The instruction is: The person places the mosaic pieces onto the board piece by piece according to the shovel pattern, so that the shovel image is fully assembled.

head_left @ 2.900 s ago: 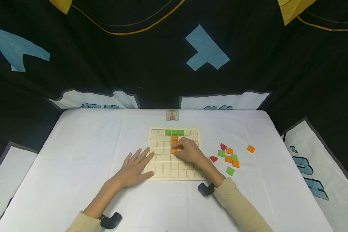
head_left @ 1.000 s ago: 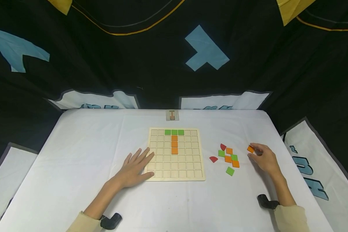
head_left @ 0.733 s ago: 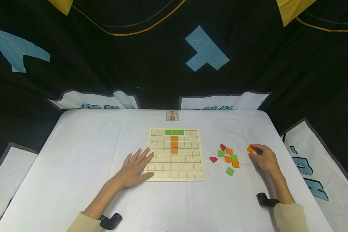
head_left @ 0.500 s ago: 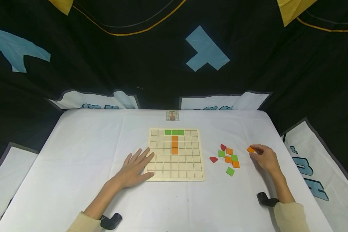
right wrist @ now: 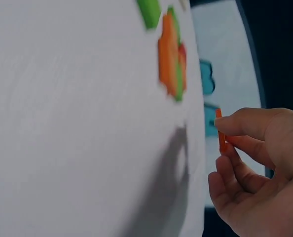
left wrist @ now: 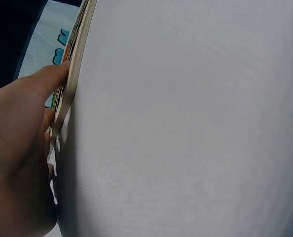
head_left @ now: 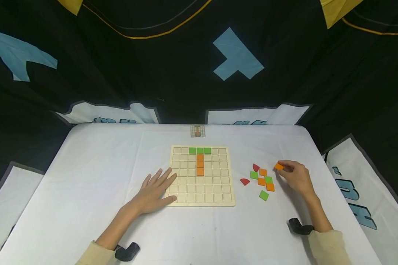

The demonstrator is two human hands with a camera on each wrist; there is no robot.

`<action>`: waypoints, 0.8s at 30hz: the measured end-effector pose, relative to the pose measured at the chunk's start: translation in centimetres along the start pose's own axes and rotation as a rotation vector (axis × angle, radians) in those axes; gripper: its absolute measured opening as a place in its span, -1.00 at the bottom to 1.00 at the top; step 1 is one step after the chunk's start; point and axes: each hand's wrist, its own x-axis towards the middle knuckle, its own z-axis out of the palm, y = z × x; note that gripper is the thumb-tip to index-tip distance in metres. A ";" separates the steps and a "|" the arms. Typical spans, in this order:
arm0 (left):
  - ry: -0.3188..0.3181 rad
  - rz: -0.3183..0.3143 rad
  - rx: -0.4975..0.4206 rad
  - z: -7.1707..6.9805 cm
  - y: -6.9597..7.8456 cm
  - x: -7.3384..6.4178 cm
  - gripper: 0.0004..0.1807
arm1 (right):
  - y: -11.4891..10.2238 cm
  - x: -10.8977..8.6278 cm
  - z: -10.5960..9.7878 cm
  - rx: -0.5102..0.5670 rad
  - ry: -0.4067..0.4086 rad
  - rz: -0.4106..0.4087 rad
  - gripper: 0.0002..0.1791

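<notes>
My right hand [head_left: 297, 176] pinches an orange square tile [head_left: 279, 166] between thumb and fingers. In the right wrist view the tile [right wrist: 220, 129] is seen edge-on, raised off the white tabletop. My left hand [head_left: 154, 192] lies with fingers spread on the left edge of a wooden grid board [head_left: 215, 189]; the left wrist view has the thumb on the board's rim [left wrist: 76, 64]. Along the board's far row sit green square tiles [head_left: 200, 150], with a column of orange square tiles [head_left: 200, 164] running down from the middle one.
Several loose orange and green square tiles [head_left: 261, 182] and red quarter-round pieces [head_left: 244, 182] lie right of the board. A small printed pattern card [head_left: 197, 131] is at the table's far edge. Dark wrist-worn cameras [head_left: 127, 251] sit at both wrists.
My right hand left the board, reached the lone orange tile at the far right and pinched it. It has now lifted that tile and shifted slightly left. The left hand stayed in place.
</notes>
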 end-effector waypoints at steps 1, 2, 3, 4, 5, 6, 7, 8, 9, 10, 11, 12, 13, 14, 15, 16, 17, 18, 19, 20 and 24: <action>0.000 0.001 -0.002 0.0 0.0 0.0 -0.18 | -0.5 0.0 0.1 0.008 -0.007 -0.003 -0.61; 0.000 0.001 -0.001 0.0 0.0 0.0 -0.18 | -1.1 0.0 0.3 0.017 -0.015 -0.005 -0.61; 0.001 0.003 -0.002 0.0 0.0 0.0 -0.18 | -1.6 0.0 0.5 0.026 -0.022 -0.007 -0.61; 0.000 0.002 -0.002 0.0 0.0 0.0 -0.18 | -2.1 0.1 0.8 0.036 -0.031 -0.007 -0.61; 0.001 0.003 -0.002 0.0 0.0 0.0 -0.18 | -2.6 0.1 1.1 0.040 -0.031 -0.006 -0.62; 0.002 0.005 -0.002 0.0 0.0 0.0 -0.18 | -3.2 0.0 1.4 0.053 -0.037 -0.011 -0.63; 0.002 0.006 -0.002 0.0 0.0 0.0 -0.18 | -3.6 0.0 1.6 0.062 -0.044 -0.019 -0.63; 0.003 0.006 -0.003 0.0 0.0 0.0 -0.18 | -4.1 0.0 1.9 0.069 -0.050 -0.031 -0.63; 0.003 0.005 -0.003 0.0 0.0 0.0 -0.18 | -4.5 0.0 2.3 0.076 -0.055 -0.046 -0.63; 0.003 0.004 -0.003 0.0 0.0 0.0 -0.18 | -4.8 -0.1 2.6 0.076 -0.061 -0.064 -0.64; 0.002 0.004 -0.004 0.0 0.0 0.0 -0.18 | -5.2 -0.1 2.9 0.075 -0.065 -0.084 -0.64; 0.002 0.003 -0.005 0.0 0.0 0.0 -0.18 | -5.5 -0.1 3.1 0.079 -0.077 -0.108 -0.64; 0.002 0.003 -0.005 0.0 0.0 0.0 -0.18 | -5.8 -0.1 3.4 0.075 -0.081 -0.127 -0.64; 0.001 0.003 -0.006 0.1 0.0 0.0 -0.18 | -6.1 -0.1 3.8 0.075 -0.084 -0.142 -0.64; 0.000 0.002 -0.006 0.1 0.0 0.0 -0.18 | -6.5 -0.2 4.1 0.075 -0.089 -0.155 -0.64; 0.000 0.001 -0.006 0.1 0.0 0.1 -0.18 | -6.8 -0.2 4.4 0.077 -0.093 -0.167 -0.64; -0.001 0.000 -0.005 0.1 0.0 0.1 -0.17 | -7.2 -0.3 4.7 0.082 -0.096 -0.178 -0.64; -0.001 0.000 -0.005 0.1 0.0 0.1 -0.17 | -7.5 -0.3 5.0 0.088 -0.101 -0.187 -0.65; 0.000 0.001 -0.004 0.1 0.0 0.1 -0.17 | -7.9 -0.4 5.4 0.096 -0.108 -0.192 -0.65; -0.001 0.000 -0.001 0.0 0.0 0.1 -0.17 | -8.2 -0.5 5.7 0.104 -0.117 -0.201 -0.66; -0.007 0.001 -0.001 0.0 -0.1 0.0 -0.17 | -9.5 -0.6 7.2 0.137 -0.158 -0.236 -0.67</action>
